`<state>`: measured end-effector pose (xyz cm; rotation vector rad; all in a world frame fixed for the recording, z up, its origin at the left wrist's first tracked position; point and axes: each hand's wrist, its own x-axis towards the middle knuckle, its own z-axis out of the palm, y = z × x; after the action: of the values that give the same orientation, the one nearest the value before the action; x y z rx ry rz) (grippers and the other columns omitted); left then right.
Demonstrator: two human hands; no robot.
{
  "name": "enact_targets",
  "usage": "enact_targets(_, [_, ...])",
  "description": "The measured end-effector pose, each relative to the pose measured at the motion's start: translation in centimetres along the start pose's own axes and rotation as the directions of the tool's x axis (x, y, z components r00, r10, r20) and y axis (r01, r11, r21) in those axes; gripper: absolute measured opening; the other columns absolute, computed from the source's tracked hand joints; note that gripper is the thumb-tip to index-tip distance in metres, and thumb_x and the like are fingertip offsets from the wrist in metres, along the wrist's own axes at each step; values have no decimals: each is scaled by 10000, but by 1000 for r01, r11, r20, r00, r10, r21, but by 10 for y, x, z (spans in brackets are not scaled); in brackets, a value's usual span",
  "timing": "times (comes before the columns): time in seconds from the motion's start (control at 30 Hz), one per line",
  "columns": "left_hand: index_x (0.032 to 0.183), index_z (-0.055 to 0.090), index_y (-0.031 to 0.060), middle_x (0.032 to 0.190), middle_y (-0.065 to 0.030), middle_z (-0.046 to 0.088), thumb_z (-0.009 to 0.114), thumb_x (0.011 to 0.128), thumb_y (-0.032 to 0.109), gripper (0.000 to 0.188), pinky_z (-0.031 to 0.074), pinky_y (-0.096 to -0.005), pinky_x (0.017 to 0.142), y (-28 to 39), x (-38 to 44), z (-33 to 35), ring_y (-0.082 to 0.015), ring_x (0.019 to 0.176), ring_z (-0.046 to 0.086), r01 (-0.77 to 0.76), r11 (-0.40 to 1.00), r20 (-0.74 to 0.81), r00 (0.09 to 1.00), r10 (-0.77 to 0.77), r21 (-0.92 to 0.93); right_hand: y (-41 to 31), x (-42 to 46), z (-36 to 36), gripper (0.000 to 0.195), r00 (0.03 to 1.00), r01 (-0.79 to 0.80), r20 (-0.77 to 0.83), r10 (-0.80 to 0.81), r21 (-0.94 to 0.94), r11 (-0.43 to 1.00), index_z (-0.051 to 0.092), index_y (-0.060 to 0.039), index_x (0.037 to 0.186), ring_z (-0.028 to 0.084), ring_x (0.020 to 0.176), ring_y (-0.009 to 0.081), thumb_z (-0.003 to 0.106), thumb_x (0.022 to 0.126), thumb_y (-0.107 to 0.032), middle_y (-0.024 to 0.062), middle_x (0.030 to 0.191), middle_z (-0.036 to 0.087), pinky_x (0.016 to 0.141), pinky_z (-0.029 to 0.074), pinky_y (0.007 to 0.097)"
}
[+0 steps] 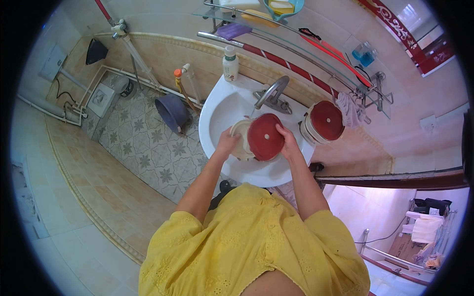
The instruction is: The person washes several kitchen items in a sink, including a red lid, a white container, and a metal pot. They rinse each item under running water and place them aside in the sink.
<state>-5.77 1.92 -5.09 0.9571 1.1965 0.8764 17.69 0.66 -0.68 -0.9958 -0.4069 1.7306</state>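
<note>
Over the white washbasin [222, 111], my left hand [226, 142] grips the rim of a cream-coloured container [241, 135], its thumb on the inner side. My right hand [289, 140] holds a round red lid [263, 142] with a pale dot at its centre by its right edge. The lid is tilted and overlaps the container's right part, hiding it. A metal faucet [272, 92] reaches over the basin just above them, and a thin stream seems to fall from its spout. To the right, a cream container with another red lid [326, 120] stands on the basin's edge.
A white bottle [230, 66] stands at the basin's back left corner. Above runs a glass shelf [311, 46] with a purple item [234, 31] and a blue bowl [285, 9]. A cloth [350, 109] hangs at right. A dark bucket [172, 113] sits on the patterned floor.
</note>
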Motion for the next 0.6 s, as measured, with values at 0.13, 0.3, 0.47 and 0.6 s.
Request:
enact_targets(0.13, [1119, 655, 18, 1014, -52, 682, 611, 869, 73, 260, 484, -297, 837, 11, 3, 14, -117, 913, 593, -92, 984, 84, 993, 80, 149, -2, 21, 9, 368, 996, 78, 60, -72, -102, 992, 555, -15, 1231, 608, 1031, 173, 608, 930, -218, 73, 1143, 633, 918, 492, 317])
enact_targets(0.3, [1072, 677, 23, 987, -78, 698, 578, 848, 56, 246, 493, -317, 814, 7, 7, 6, -145, 897, 619, -130, 946, -2, 991, 137, 296, 11, 14, 16, 279, 962, 271, 39, -269, -192, 943, 590, -26, 1157, 593, 957, 124, 605, 926, -182, 39, 1058, 636, 851, 479, 287])
enact_targets(0.47, [1082, 643, -14, 957, -127, 679, 635, 818, 94, 286, 504, -356, 773, -6, 14, -15, -217, 854, 645, 166, 973, -353, 930, -101, 158, 18, 7, -21, 263, 869, 160, -187, -458, -770, 618, 604, -23, 1122, 593, 920, 173, 602, 921, -192, 77, 1005, 649, 843, 464, 310])
enact_targets(0.6, [1159, 577, -39, 998, -122, 651, 624, 851, 68, 330, 519, -330, 749, -1, 7, -38, -204, 842, 639, 8, 972, -335, 938, -88, -234, 22, -18, -74, 268, 609, 37, -348, -713, -885, 463, 601, -12, 1127, 601, 892, 223, 594, 910, -169, 137, 1014, 653, 831, 461, 326])
